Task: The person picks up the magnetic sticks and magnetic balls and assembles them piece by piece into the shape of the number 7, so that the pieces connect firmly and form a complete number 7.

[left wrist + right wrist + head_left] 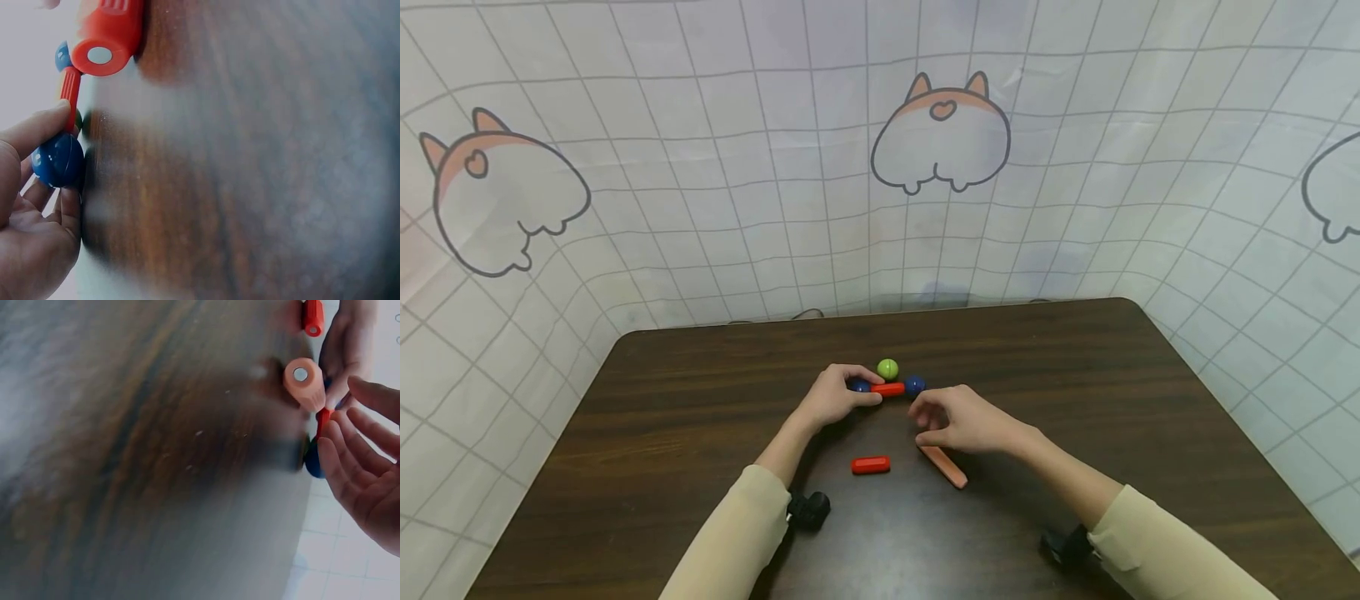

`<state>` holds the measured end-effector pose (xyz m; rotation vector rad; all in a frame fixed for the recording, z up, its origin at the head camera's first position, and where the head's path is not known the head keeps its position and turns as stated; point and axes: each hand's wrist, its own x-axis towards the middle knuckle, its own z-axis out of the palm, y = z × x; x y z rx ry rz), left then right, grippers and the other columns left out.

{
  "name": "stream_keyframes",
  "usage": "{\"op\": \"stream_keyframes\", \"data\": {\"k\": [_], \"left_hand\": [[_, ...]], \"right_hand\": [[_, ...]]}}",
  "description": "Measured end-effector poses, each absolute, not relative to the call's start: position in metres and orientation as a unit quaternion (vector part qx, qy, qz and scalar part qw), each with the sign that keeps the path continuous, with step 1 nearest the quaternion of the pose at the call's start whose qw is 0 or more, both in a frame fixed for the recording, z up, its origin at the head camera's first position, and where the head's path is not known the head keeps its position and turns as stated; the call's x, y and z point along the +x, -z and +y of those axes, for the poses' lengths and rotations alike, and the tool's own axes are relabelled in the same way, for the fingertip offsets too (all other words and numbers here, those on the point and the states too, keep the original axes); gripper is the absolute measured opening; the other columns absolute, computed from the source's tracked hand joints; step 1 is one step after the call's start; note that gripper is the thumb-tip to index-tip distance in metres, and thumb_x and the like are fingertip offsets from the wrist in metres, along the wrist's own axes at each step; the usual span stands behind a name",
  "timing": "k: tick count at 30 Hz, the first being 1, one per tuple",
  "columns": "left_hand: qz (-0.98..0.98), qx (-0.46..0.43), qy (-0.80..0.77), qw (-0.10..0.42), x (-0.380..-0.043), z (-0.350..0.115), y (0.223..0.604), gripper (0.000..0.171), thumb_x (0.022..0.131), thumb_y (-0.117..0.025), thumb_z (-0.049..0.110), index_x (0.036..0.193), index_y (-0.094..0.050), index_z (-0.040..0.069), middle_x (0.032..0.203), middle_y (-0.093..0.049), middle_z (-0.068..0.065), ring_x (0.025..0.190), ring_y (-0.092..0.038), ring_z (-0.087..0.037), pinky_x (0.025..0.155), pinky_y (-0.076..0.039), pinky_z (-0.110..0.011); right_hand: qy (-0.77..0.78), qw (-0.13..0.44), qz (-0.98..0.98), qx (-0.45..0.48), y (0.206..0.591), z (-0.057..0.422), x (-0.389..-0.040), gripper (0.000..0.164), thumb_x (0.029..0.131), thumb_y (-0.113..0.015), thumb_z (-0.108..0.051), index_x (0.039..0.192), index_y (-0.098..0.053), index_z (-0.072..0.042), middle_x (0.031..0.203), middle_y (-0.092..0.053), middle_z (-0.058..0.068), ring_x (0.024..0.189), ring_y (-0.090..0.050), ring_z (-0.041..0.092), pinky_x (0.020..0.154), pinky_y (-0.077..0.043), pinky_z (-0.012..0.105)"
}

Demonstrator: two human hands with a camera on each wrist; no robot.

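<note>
In the head view my left hand pinches a red stick near its left end, thumb on the near side and fingers on the far side. Joined to that stick are two blue balls, the right one bare and the left one cupped by my hand. A green ball lies just behind. My right hand holds nothing, its fingers loosely bent right of the blue ball. Beneath its thumb lies an orange stick, a silver disc showing in its end in the right wrist view.
A second red stick, with a pale disc in its end, lies nearer me between the arms. All sits on a dark wood-grain table. Behind the table hangs a white gridded curtain with cartoon animals. Black wrist cameras are strapped near both sleeves.
</note>
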<state>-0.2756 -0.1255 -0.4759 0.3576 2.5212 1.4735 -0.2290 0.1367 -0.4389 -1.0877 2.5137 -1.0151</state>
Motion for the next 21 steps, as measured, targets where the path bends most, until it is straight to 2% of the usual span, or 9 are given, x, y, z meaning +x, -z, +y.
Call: {"op": "stream_keyframes", "data": {"k": [5, 13, 21], "left_hand": [[0.855, 0.118, -0.494, 0.103, -0.276, -0.125, 0.475, 0.02, 0.09, -0.082, 0.016, 0.109, -0.08, 0.016, 0.117, -0.068, -0.005, 0.098, -0.059, -0.022, 0.082, -0.049, -0.037], [0.856, 0.124, -0.49, 0.104, -0.278, -0.126, 0.477, 0.02, 0.091, -0.082, 0.017, 0.111, -0.08, 0.017, 0.118, -0.068, -0.005, 0.098, -0.058, -0.022, 0.082, -0.049, -0.038], [0.857, 0.122, -0.491, 0.098, -0.276, -0.126, 0.478, 0.02, 0.09, -0.082, 0.017, 0.11, -0.08, 0.017, 0.119, -0.068, -0.006, 0.1, -0.059, -0.022, 0.084, -0.05, -0.04]], "right_hand": [[0.341, 0.124, 0.867, -0.341, 0.442, 0.141, -0.228, 0.03, 0.094, -0.078, -0.021, 0.116, -0.069, -0.004, 0.091, -0.066, -0.005, 0.082, -0.061, 0.009, 0.073, -0.052, 0.029], [0.34, 0.146, 0.868, -0.332, 0.447, 0.149, -0.226, 0.035, 0.093, -0.079, -0.023, 0.118, -0.066, -0.002, 0.093, -0.066, -0.001, 0.079, -0.06, 0.009, 0.072, -0.052, 0.028], [0.348, 0.167, 0.862, -0.329, 0.45, 0.149, -0.222, 0.044, 0.088, -0.084, -0.027, 0.119, -0.064, -0.002, 0.087, -0.065, -0.003, 0.071, -0.06, 0.01, 0.065, -0.051, 0.028]]}}
